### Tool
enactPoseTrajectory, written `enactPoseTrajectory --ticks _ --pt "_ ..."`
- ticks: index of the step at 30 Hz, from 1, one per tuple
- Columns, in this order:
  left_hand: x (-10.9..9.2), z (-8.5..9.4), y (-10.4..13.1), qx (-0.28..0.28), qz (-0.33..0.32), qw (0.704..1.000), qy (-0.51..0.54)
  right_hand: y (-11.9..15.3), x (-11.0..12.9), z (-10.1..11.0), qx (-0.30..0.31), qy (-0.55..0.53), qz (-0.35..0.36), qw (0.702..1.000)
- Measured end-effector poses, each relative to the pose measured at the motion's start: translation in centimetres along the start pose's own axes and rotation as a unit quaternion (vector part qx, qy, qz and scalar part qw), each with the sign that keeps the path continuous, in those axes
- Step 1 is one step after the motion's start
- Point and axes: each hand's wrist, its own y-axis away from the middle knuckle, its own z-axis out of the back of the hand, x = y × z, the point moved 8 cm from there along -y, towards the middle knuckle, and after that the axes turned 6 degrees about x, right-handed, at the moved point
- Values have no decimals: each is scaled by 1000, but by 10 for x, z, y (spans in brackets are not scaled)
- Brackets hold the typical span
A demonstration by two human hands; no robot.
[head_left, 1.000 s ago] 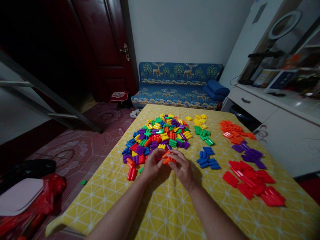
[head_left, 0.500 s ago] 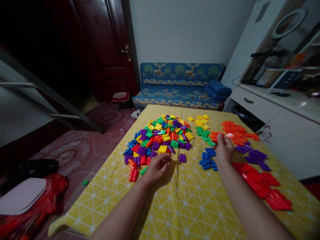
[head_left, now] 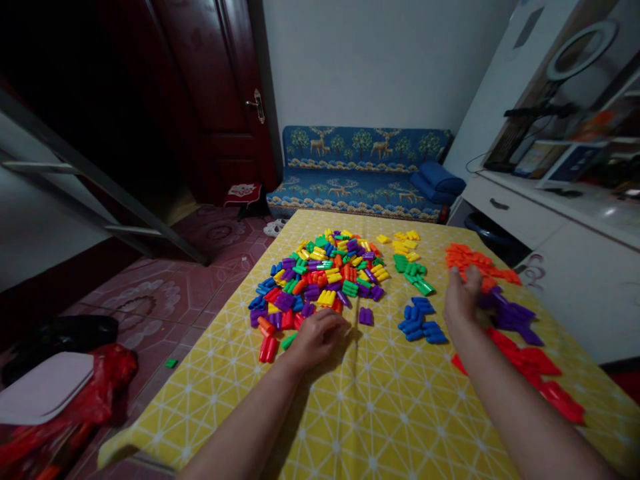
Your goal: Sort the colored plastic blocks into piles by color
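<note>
My left hand (head_left: 320, 339) rests on the yellow tablecloth (head_left: 370, 407) at the near edge of a mixed pile of plastic building blocks (head_left: 320, 270). Its fingers are curled in, and no block shows in them. A lone purple block (head_left: 366, 316) lies just right of it. My right hand (head_left: 463, 297) is at the left edge of a group of orange blocks (head_left: 467, 257); its fingers are apart, with orange showing between and behind them. Around that hand lie blue blocks (head_left: 420, 323), green blocks (head_left: 413, 270), purple blocks (head_left: 513, 317) and red blocks (head_left: 530, 360), partly hidden by the forearm.
Yellow blocks (head_left: 407, 240) lie toward the far edge. Beyond the table stands a blue patterned sofa (head_left: 360, 180). A white cabinet (head_left: 565, 247) borders the right side. On the floor at left are a green block (head_left: 171, 363) and a pale lid (head_left: 47, 387) on red plastic.
My right hand has moved right from beside the green blocks to the orange group; the orange block at its fingertips no longer sticks out. My left hand's fingers have curled in more.
</note>
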Motion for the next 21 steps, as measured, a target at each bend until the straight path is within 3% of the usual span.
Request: enactPoseTrajectory --ticks 3,5,8,10,13,16,19,21 --pt "6 11 2 -61 12 995 -77 57 15 -23 60 -31 16 998" --pt "12 17 3 -99 29 987 -126 96 34 -47 149 -39 54 987" --pt "18 17 4 -104 50 975 -192 145 70 -84 281 6 174 944" --pt "20 13 3 -90 52 969 -222 165 85 -103 325 69 244 911" --pt "20 10 4 -79 47 967 -238 174 91 -123 337 153 286 884" --pt "20 11 4 -79 44 968 -236 172 90 -130 324 188 294 880" --pt "21 12 4 -79 47 969 -231 161 89 -123 304 149 291 895" --pt "22 12 3 -77 52 968 -232 140 80 -111 266 105 248 926"
